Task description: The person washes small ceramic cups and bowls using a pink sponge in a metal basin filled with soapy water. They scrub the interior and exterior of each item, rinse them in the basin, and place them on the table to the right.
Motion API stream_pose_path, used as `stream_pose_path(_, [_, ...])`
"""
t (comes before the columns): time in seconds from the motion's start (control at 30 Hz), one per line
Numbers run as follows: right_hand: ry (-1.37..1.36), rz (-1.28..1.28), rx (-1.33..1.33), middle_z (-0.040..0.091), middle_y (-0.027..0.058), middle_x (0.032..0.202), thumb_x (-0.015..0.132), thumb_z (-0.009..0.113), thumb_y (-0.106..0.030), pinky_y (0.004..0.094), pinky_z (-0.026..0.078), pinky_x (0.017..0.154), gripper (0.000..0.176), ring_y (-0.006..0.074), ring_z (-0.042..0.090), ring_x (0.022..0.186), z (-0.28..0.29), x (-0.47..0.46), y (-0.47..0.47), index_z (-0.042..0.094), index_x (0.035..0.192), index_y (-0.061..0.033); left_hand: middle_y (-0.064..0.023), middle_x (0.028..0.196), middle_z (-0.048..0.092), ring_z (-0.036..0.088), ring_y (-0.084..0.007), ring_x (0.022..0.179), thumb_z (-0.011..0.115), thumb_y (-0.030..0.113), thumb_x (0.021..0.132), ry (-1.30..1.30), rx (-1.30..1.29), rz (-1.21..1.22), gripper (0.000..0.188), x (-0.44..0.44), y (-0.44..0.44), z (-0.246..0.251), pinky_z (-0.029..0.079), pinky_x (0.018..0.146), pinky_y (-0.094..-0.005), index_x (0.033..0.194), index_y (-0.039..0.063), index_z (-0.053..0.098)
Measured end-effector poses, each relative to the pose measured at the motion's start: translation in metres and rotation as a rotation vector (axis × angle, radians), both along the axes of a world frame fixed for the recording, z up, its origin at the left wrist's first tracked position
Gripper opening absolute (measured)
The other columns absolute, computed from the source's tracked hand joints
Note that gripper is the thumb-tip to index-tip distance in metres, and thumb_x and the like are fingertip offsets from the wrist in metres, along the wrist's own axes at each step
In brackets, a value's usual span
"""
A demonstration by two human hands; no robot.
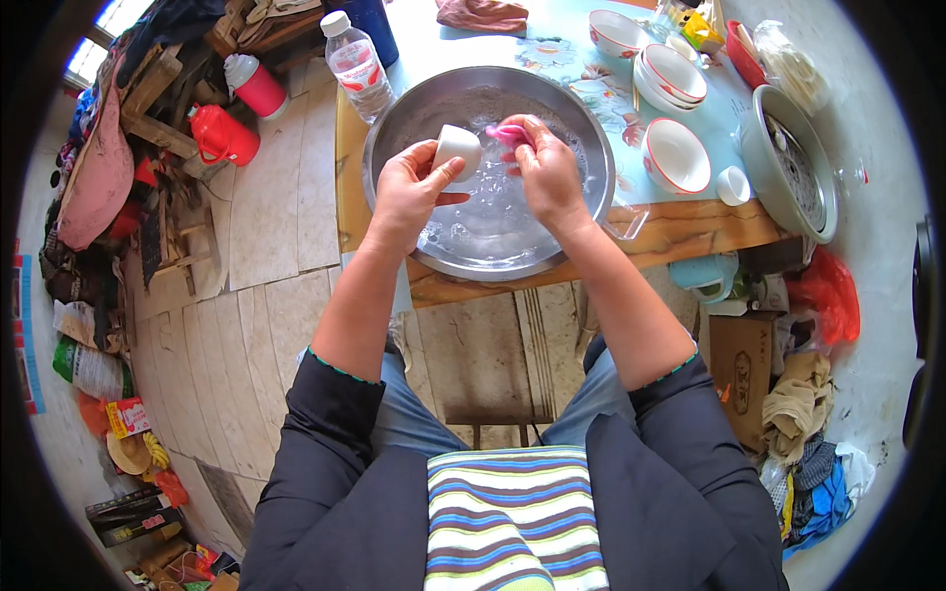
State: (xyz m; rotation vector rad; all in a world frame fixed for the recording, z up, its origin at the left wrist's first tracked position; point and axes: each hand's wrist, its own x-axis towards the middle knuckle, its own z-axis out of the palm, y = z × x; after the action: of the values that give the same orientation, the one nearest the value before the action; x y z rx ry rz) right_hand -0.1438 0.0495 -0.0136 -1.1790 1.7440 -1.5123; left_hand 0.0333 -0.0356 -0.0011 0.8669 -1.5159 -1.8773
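My left hand (414,181) grips a small white cup (460,151), tilted on its side above a wide metal basin (600,221). Bunched in the fingers of my right hand (547,166) is a pink cloth (511,134), held a short way from the cup. Soapy water (495,229) with bubbles lies in the basin under both hands. To the right, on the table, a red-rimmed white bowl (677,157) is nearest the basin, and another small white cup (733,186) stands beside that bowl.
A plastic water bottle (358,70) stands at the basin's left. Stacked bowls (669,77) and a single bowl (617,34) are farther back. At the table's right end sits a grey-green basin (750,159). A clear plastic handle-like piece (628,221) lies by the front edge (665,247).
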Motion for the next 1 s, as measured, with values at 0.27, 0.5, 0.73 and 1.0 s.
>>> stream_pose_path(0.27, [0.058, 0.124, -0.255, 0.064, 0.0182, 0.132, 0.105, 0.055, -0.024, 0.04, 0.044, 0.109, 0.03, 0.0321, 0.06, 0.124, 0.005, 0.036, 0.005, 0.072, 0.119, -0.0033, -0.0062, 0.104, 0.072, 0.07, -0.0118, 0.093, 0.068, 0.013, 0.1, 0.068, -0.033, -0.072, 0.023, -0.013, 0.007, -0.01, 0.06, 0.082, -0.0311, 0.118, -0.001, 0.067])
stream_pose_path(0.5, [-0.826, 0.237, 0.11, 0.07, 0.0069, 0.102, 0.107, 0.046, -0.045, 0.0325, 0.061, 0.069, 0.048, 0.0181, 0.068, 0.09, 0.016, -0.007, 0.009, 0.067, 0.119, -0.0046, -0.0046, 0.1, 0.072, 0.068, -0.014, 0.09, 0.075, -0.004, 0.088, 0.201, -0.414, -0.168, 0.024, -0.022, 0.034, 0.001, 0.059, 0.079, -0.0288, 0.112, -0.002, 0.07])
stream_pose_path(0.73, [-0.059, 0.056, -0.216, 0.067, 0.0036, 0.102, 0.102, 0.062, -0.039, 0.0296, 0.054, 0.081, 0.036, 0.0136, 0.064, 0.089, -0.005, 0.019, 0.002, 0.07, 0.112, -0.0053, -0.0063, 0.105, 0.073, 0.067, -0.0119, 0.094, 0.077, -0.007, 0.083, 0.097, -0.122, -0.185, 0.028, -0.022, 0.022, -0.006, 0.059, 0.083, -0.0285, 0.11, -0.005, 0.071])
stream_pose_path(1.0, [-0.386, 0.133, -0.046, 0.071, 0.0069, 0.104, 0.106, 0.053, -0.033, 0.0289, 0.055, 0.084, 0.036, 0.0141, 0.067, 0.094, -0.009, 0.004, 0.002, 0.07, 0.112, -0.0015, -0.0039, 0.104, 0.072, 0.064, -0.0093, 0.095, 0.083, 0.004, 0.084, -0.019, -0.315, -0.304, 0.032, -0.018, 0.018, 0.003, 0.053, 0.087, -0.0293, 0.113, -0.001, 0.069])
